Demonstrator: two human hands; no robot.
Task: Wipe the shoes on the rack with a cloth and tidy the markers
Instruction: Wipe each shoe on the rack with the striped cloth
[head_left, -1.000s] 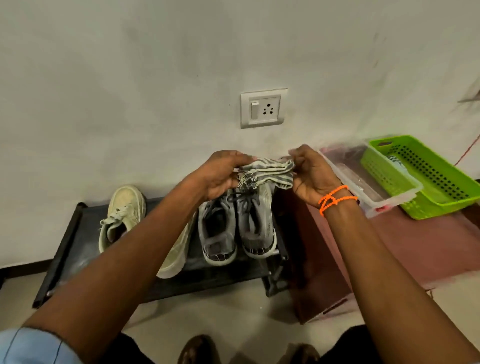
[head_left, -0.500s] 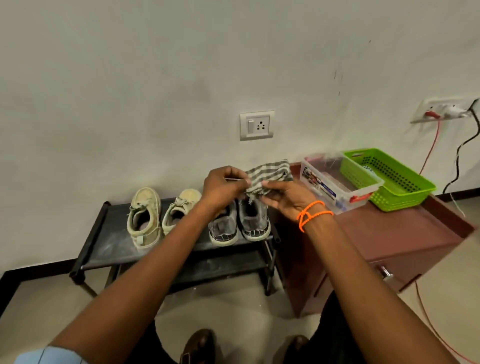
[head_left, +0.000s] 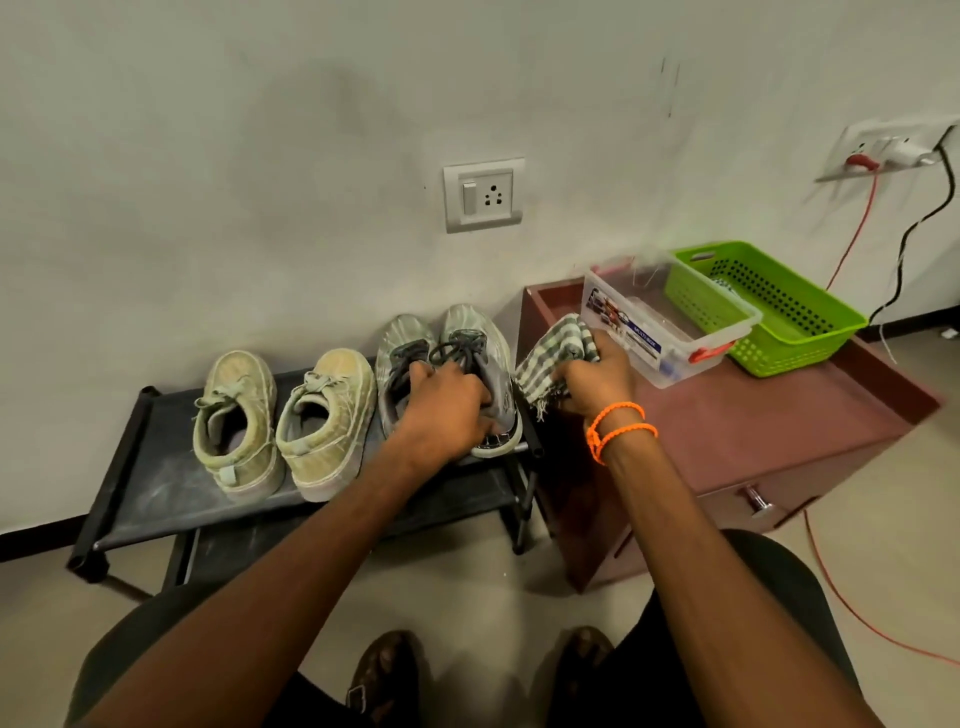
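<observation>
Plain grey wall runs behind everything, with a low black shoe rack (head_left: 150, 483) against it and a brown cabinet (head_left: 753, 431) just beside the rack's right end. My left hand (head_left: 447, 410) has its fingers curled over the laces and collar of the grey shoes (head_left: 415, 338), which sit at the rack's right end; my right hand (head_left: 597, 379) grips the striped cloth (head_left: 550, 353), bunched, held just beside those shoes over the cabinet's near-left corner. I judge the wiping is only at its start: both pairs look dusty, and the beige shoes (head_left: 280, 415) to the left sit untouched. The markers I can't pick out clearly; something lies inside the clear box (head_left: 670, 332), too blurred to name, and the green basket (head_left: 779, 312) touches it, so that tidying looks still ahead. Room is tight on the right, where the cloth hand sits close to the box and the cabinet's raised rim; the rack's front edge and the floor before it give freer space.
</observation>
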